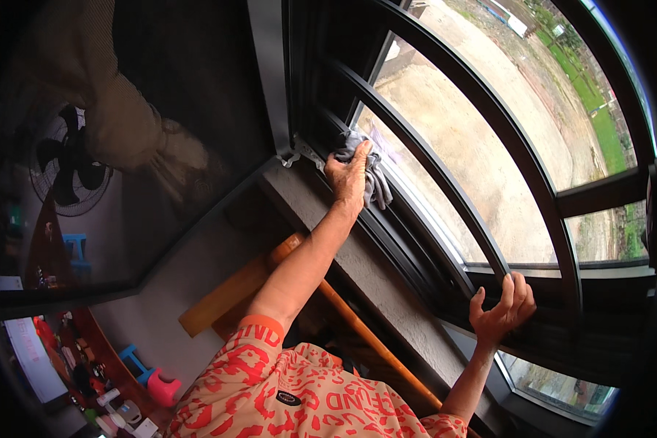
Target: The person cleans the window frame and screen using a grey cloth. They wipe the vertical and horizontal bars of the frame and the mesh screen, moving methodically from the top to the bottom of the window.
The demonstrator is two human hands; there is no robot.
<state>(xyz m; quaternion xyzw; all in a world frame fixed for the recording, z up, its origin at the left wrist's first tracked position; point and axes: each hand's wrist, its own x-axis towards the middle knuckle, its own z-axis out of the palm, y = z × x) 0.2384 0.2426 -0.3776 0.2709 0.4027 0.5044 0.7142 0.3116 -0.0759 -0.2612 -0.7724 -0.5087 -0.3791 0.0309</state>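
Observation:
A crumpled grey cloth [377, 184] is bunched under my left hand [349, 175], whose fingers are closed around it. The cloth presses on the dark window frame [409, 237] near its corner, beside a metal hinge arm [308, 152]. Lower right, my right hand [505, 306] has its fingers curled at the end of a dark curved window bar [456, 193], thumb apart. Part of its grip is hidden behind the fingers. Both arms are stretched out toward the window.
A dark window sash [197, 241] stands swung out at left, showing a fan [69, 160]. Below the window run a rough sill [387, 292] and an orange-brown wooden rail [358, 321]. Blue [135, 363] and pink stools [163, 387] stand by a cluttered table [102, 339].

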